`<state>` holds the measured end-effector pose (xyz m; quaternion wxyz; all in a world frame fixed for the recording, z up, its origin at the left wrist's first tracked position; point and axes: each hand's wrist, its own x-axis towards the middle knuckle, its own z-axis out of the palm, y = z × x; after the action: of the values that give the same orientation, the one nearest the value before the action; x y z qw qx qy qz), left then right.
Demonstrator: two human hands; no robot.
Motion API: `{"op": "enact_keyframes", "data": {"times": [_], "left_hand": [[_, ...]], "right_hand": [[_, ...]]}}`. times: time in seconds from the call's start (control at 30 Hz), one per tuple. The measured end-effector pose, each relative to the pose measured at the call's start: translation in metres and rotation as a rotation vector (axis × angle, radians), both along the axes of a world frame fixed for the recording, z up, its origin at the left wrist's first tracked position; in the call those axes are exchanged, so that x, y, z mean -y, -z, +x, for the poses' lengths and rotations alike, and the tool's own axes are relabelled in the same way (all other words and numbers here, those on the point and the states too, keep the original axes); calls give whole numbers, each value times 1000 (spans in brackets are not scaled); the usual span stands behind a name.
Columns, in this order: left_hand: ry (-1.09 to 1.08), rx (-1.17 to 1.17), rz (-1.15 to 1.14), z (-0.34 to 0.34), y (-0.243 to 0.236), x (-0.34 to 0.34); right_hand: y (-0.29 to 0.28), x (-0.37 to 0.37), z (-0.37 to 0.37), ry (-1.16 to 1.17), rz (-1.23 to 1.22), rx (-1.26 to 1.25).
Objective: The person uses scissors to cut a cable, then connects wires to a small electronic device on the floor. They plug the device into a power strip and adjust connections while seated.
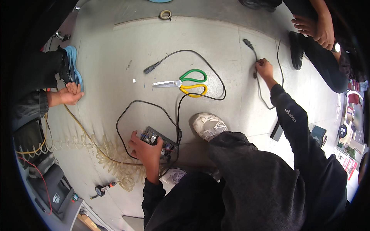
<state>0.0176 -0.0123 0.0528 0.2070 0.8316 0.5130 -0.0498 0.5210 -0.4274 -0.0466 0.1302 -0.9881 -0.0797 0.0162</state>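
My left hand (pixel 147 151) grips an open electronic unit (pixel 167 144) with a bare circuit board and a dark metal frame, its thumb and fingers across the top. Out to the right, my right hand (pixel 264 69) pinches a black power cord (pixel 253 50) close to the floor. That cord's dark connector (pixel 247 42) points away from me. Between the hands lies a pair of scissors (pixel 173 83) with one green and one yellow handle loop, blades to the left. Another black cable (pixel 219 77) curves around them from its plug (pixel 151 68) toward the unit.
My shoe (pixel 209 125) stands right of the unit. A coiled clear hose (pixel 111 159) spreads at the left, near a small gauge tool (pixel 101 190). Tape roll (pixel 165 15) lies far off. Other people's hands (pixel 71 93) (pixel 324 30) appear at both sides.
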Motion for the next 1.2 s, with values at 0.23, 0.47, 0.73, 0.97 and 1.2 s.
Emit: {"op": "enact_keyframes", "data": {"times": [0.23,0.47,0.73,0.97,1.2], "left_hand": [[201,56,207,-15,2,-5],[229,141,125,-20,9,-5],[127,249,14,-31,2,-17],[156,281,-9,-24,8,-19],[128,298,20,-33,3,-15]], "right_hand": [[-42,-43,5,158,296,32],[-11,41,66,404,-110,-81],[-8,-54,7,381,-198,264],[-46,-199,-31,-595,432,25],[-98,-303,-131,-992,331,-411]]}}
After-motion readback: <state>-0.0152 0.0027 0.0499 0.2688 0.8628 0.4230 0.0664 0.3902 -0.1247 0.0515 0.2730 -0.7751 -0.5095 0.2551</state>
